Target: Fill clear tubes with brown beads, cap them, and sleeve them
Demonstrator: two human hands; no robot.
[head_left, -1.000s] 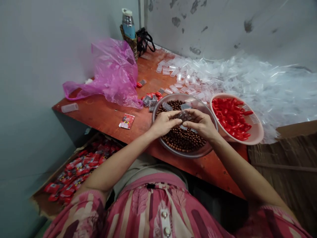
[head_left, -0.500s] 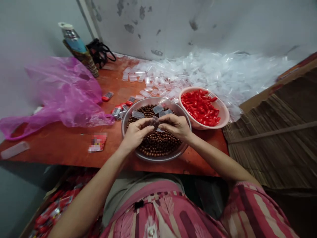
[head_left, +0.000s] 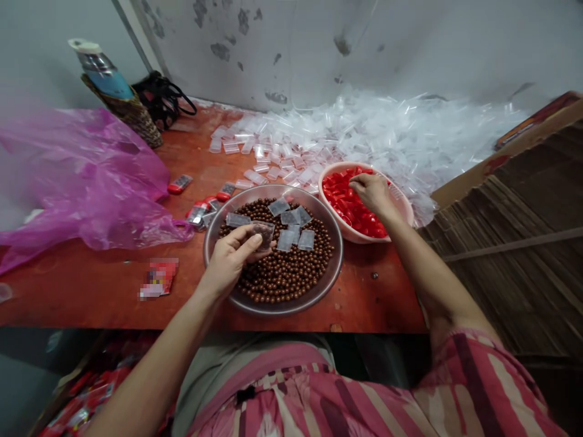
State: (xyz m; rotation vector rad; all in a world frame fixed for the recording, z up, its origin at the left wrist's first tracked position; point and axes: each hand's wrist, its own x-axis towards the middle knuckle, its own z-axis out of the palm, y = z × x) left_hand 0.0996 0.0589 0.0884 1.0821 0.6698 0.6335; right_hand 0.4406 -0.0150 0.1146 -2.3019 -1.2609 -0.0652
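Note:
My left hand pinches a small clear plastic case with dark brown contents, over the left side of a metal bowl. Shiny brown round beads fill the bowl, and several clear cases lie on top of them. My right hand is over a pink plastic bowl full of small red plastic caps. Its thumb and fingers are closed together among the caps; what they hold, if anything, is too small to make out.
A heap of clear cases spreads along the wall. Red-capped filled cases and a pink plastic bag lie left of the bowl. A blue flask stands behind, a red packet in front. Stacked cardboard borders the right side.
My hands were together over the beads. Now my right hand has moved right to the red caps, while my left keeps the clear case. The view has shifted slightly.

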